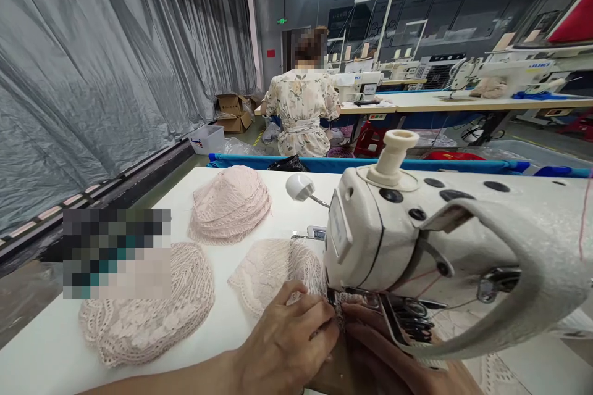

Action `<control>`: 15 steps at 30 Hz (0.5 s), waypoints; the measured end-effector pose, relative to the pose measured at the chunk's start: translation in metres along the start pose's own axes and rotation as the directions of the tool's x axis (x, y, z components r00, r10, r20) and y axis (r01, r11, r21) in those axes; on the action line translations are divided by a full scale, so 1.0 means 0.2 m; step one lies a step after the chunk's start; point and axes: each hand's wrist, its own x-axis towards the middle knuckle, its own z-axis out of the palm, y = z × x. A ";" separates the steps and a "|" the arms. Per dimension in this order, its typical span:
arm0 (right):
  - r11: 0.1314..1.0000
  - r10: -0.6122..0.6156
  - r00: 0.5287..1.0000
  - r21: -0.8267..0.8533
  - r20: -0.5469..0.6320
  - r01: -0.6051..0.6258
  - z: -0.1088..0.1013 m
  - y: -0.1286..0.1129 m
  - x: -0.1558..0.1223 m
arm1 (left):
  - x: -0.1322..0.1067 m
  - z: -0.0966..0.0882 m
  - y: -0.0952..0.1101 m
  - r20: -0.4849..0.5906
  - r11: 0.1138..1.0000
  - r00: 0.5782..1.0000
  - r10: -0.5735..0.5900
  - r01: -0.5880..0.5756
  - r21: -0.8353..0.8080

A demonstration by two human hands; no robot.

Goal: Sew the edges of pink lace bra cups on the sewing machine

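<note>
A white sewing machine (398, 228) stands over the table, its head above a pale pink lace bra cup (264, 271). My left hand (296, 333) has its fingers curled and closed on the cup's edge, just left of the needle area. On the other side, my right hand (393, 352) reaches in under the machine head, its fingers pressed at the lace edge by the presser foot. The machine's guard and thread parts partly hide it. Farther left lie a stack of pink lace cups (229, 203) and a stack of beige lace cups (152, 315).
The white table (222, 345) has a blue cloth trough (259, 162) along its far edge. A small white lamp (299, 187) sticks out left of the machine. Ahead, a person (301, 105) sits with back turned at another machine. A grey curtain (115, 62) hangs at left.
</note>
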 end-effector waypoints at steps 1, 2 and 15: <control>1.000 -0.001 0.999 0.010 -0.036 0.002 0.02 0.01 0.00 | 0.00 0.00 0.00 0.002 1.000 1.000 0.000 0.000 -0.001; 1.000 0.003 0.997 0.020 -0.075 -0.001 0.05 0.01 -0.01 | 0.00 0.00 0.00 -0.001 1.000 1.000 -0.001 0.001 0.000; 0.994 -0.104 0.988 -0.030 -0.112 0.101 -0.05 -0.04 0.05 | 0.01 -0.01 0.03 -0.111 0.999 0.994 0.015 -0.010 0.039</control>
